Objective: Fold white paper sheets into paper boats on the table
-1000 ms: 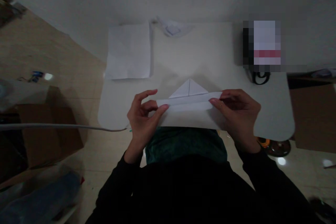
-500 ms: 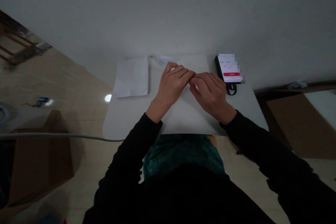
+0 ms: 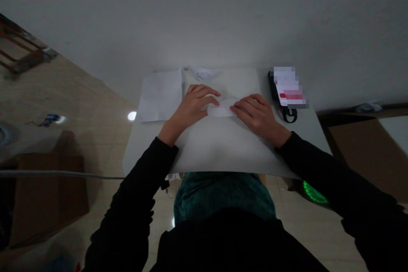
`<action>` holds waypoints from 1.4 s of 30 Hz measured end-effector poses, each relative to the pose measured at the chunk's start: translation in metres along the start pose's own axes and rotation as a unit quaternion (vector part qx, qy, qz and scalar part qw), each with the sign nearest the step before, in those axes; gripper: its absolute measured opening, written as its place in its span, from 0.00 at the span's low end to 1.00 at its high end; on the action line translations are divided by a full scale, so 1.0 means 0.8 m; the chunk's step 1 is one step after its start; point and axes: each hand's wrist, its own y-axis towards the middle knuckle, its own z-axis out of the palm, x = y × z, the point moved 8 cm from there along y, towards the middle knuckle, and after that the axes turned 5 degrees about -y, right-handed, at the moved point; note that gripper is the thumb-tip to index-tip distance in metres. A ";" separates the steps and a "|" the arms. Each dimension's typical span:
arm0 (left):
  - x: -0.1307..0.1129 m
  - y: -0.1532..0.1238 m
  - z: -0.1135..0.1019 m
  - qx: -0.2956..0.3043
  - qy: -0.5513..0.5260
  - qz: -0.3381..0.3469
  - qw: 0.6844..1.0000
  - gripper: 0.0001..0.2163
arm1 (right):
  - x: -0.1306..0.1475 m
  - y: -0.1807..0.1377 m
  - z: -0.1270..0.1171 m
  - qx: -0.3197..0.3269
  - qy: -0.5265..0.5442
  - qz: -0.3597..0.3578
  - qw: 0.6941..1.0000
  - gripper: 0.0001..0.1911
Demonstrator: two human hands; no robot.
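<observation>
Closest in, at 6 o'clock, two black sleeves (image 3: 137,195) frame a teal cloth (image 3: 223,191) over the lap. A cardboard box (image 3: 47,195) and a pale cable (image 3: 63,174) sit out at 8 o'clock above the floor.

Just beyond, one large white sheet of paper (image 3: 223,148) lies on the white worktop (image 3: 137,144), its near edge reaching the worktop's front. At the sheet's far end the left hand (image 3: 191,108) sits at 11 o'clock and the right hand (image 3: 259,114) at 1 o'clock. Both are palm down, fingers laid flat and pressing rather than gripping, and neither closes around anything. Their fingertips come together on a small rounded flap (image 3: 221,110) of the sheet, turned over between them.

By the look of it the folding is at an early point. That one small flap at the far edge is under the fingers, while the broad near part of the sheet lies flat with no crease that the dim light shows.

Farther out, a second sheet (image 3: 161,95) lies just beside the left hand at 10 o'clock. A crumpled scrap (image 3: 204,73) sits at 12 o'clock, and a dark device (image 3: 274,85) with a blurred screen and a loop strap lies at 2 o'clock.

Counted, that makes two hands, two flat sheets, one crumpled scrap and one device. A plain pale wall (image 3: 223,17) closes the view behind
</observation>
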 end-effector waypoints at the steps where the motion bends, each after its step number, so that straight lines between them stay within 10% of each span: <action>1: -0.001 -0.010 0.005 0.030 0.021 0.007 0.999 0.07 | 0.007 -0.003 0.003 0.012 0.010 -0.006 1.000 0.11; 8: -0.023 -0.048 0.035 0.123 0.081 0.053 0.988 0.08 | 0.022 -0.024 0.021 0.067 0.189 0.029 0.979 0.11; 18: -0.034 -0.036 0.056 0.078 0.033 0.026 0.996 0.12 | -0.025 -0.049 0.033 0.088 0.387 0.258 0.881 0.05; 28: 0.002 -0.033 0.035 -0.014 -0.127 -0.154 0.980 0.15 | -0.052 -0.063 0.031 0.072 0.289 0.346 0.890 0.09; 42: 0.006 -0.055 0.021 -0.052 -0.141 -0.186 0.971 0.15 | -0.059 -0.067 0.039 0.085 0.192 0.321 0.924 0.18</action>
